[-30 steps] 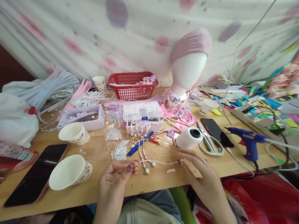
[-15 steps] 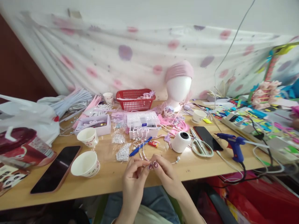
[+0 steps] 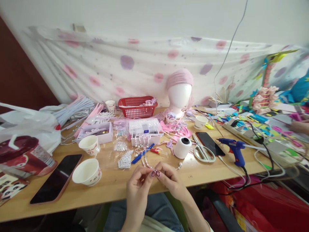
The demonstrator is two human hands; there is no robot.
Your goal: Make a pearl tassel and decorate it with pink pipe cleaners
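My left hand [image 3: 138,184] and my right hand [image 3: 171,179] meet over the front edge of the wooden table [image 3: 116,187]. Their fingertips pinch together on a thin pearl bead strand [image 3: 146,163] that trails up and back across the table. Both hands are closed in a pinch. A loose pearl end [image 3: 179,165] lies just right of my right hand. Behind the hands lie a blue pen [image 3: 141,153], a white thread spool [image 3: 182,147] and pale green scissors [image 3: 202,151].
Two paper cups [image 3: 87,172] and a black phone [image 3: 56,183] sit at the left. A bead box [image 3: 145,126], red basket [image 3: 137,107], mannequin head [image 3: 179,93], second phone [image 3: 209,143] and blue glue gun [image 3: 235,149] crowd the back. Another person's hand [image 3: 298,126] shows far right.
My hands came together from apart and now pinch the strand between them. The view pulled back and up. Since half a second ago the hands barely moved.
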